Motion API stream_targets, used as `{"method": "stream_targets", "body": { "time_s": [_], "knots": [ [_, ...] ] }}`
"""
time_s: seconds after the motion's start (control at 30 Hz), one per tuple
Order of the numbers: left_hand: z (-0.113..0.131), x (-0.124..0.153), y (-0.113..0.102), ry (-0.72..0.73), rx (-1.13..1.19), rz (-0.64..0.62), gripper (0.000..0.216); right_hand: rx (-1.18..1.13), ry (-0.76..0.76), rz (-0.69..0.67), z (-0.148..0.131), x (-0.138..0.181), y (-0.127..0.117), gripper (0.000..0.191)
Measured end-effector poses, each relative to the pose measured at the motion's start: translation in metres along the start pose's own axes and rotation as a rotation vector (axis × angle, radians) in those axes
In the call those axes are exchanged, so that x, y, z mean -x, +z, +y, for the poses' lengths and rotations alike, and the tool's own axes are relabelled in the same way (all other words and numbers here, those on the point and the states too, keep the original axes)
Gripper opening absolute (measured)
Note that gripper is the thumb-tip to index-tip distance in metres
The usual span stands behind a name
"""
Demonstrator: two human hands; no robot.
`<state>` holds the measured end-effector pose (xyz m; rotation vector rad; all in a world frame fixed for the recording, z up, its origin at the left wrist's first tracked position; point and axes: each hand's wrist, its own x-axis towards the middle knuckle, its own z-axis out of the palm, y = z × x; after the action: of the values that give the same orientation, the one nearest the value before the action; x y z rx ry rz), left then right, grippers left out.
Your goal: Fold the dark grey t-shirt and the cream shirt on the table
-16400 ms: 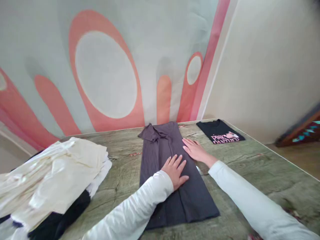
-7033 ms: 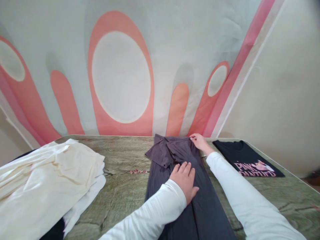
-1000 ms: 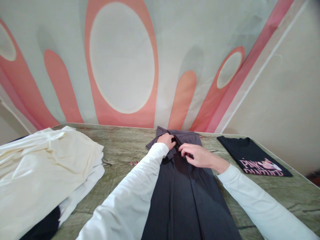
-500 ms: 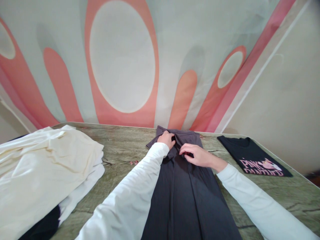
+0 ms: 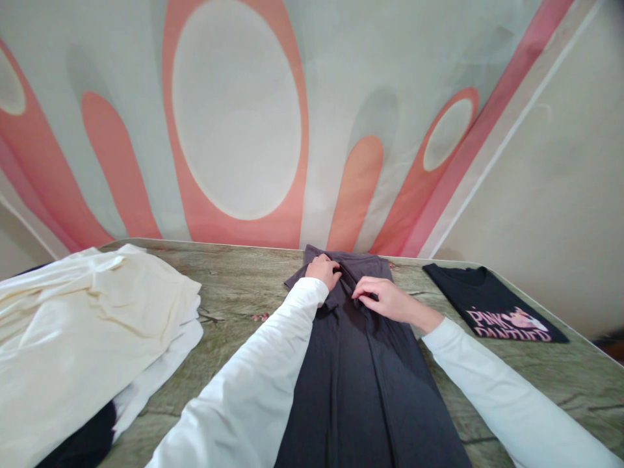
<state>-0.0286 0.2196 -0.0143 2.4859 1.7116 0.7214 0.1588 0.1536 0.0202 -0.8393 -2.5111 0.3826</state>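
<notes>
Since seven seconds ago, the left hand [image 5: 324, 272] has moved up the dark shirt [image 5: 361, 390] and the right hand [image 5: 383, 298] down from its top edge. The right pinches cloth; the left curls over it, grip unclear. Shirt runs nearward beneath them; tabletop [image 5: 234, 279] separates them from cream clothes [image 5: 97, 325] leftward, folded black shirt [image 5: 482, 296] rightward.

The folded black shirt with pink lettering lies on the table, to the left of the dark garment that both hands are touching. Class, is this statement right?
Not quite: the side is wrong. The head view shows the folded black shirt on the table to the right of the dark garment, which the left hand and right hand are touching.
</notes>
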Motion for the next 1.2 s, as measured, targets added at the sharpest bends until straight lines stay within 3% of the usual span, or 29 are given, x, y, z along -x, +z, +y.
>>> {"method": "stream_targets", "body": {
  "time_s": [0.27,0.53,0.77,0.97,1.2],
  "knots": [
    [0.001,0.001,0.002,0.011,-0.059,-0.055,0.042,0.022,-0.032,0.062,-0.005,-0.001,-0.009,0.021],
    [0.005,0.005,-0.001,0.008,-0.116,-0.083,0.043,-0.021,-0.079,0.023,-0.014,-0.003,0.007,0.035],
    [0.002,0.003,0.001,-0.035,-0.081,-0.072,0.043,-0.128,0.056,0.059,-0.015,-0.001,0.010,0.037],
    [0.001,0.003,0.001,0.014,-0.064,-0.053,0.039,0.021,0.020,0.077,-0.011,0.003,0.015,0.015],
    [-0.001,-0.003,0.002,0.088,0.077,0.043,0.034,0.129,-0.032,0.119,-0.014,0.010,0.022,0.022]
  ]
}}
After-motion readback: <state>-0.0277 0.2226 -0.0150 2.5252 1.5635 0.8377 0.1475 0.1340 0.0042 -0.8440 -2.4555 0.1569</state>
